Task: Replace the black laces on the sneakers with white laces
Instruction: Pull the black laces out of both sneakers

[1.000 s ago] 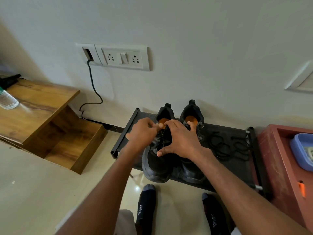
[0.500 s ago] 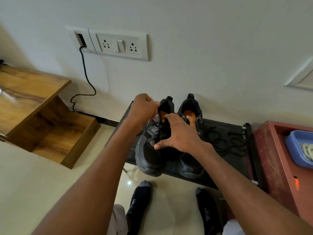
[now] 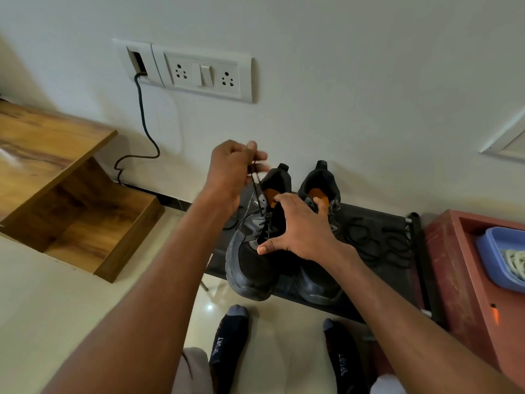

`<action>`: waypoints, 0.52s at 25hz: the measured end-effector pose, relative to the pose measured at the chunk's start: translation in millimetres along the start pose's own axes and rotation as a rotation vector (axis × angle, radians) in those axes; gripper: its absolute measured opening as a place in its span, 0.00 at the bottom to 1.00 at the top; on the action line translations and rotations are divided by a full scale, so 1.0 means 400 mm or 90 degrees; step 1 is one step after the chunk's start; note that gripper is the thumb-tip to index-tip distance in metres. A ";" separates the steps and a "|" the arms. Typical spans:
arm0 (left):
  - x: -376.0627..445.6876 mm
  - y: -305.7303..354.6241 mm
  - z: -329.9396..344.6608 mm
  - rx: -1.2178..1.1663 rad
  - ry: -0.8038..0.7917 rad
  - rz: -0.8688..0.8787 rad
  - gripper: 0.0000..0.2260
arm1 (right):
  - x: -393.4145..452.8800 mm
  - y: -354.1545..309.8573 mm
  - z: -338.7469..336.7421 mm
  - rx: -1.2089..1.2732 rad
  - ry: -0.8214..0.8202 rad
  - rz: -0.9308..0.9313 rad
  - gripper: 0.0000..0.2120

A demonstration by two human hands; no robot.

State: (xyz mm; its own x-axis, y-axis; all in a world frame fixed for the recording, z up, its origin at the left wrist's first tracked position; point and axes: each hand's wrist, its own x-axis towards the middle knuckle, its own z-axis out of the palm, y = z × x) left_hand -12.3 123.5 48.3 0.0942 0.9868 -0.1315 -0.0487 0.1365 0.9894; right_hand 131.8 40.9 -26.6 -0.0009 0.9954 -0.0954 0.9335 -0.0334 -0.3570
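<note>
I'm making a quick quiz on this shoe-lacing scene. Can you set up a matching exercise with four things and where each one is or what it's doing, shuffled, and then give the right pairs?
Things:
1. left hand
2. right hand
3. loose black lace
4. white laces

Places or states:
A. lying in the blue tray
B. pulling a black lace up from the left sneaker
C. lying on the black rack, right of the sneakers
D. spread over the left sneaker, steadying it

Pairs: 1-B, 2-D, 3-C, 4-A
</note>
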 end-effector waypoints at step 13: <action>-0.011 0.017 0.005 0.106 -0.045 0.221 0.08 | -0.001 0.007 -0.006 0.019 -0.001 -0.002 0.59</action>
State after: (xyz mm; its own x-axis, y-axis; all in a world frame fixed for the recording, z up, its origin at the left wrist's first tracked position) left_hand -11.2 119.8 55.7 0.1690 0.9625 0.2121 0.0718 -0.2266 0.9713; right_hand 135.1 40.4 -25.5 -0.0045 0.9953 -0.0963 0.9223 -0.0331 -0.3850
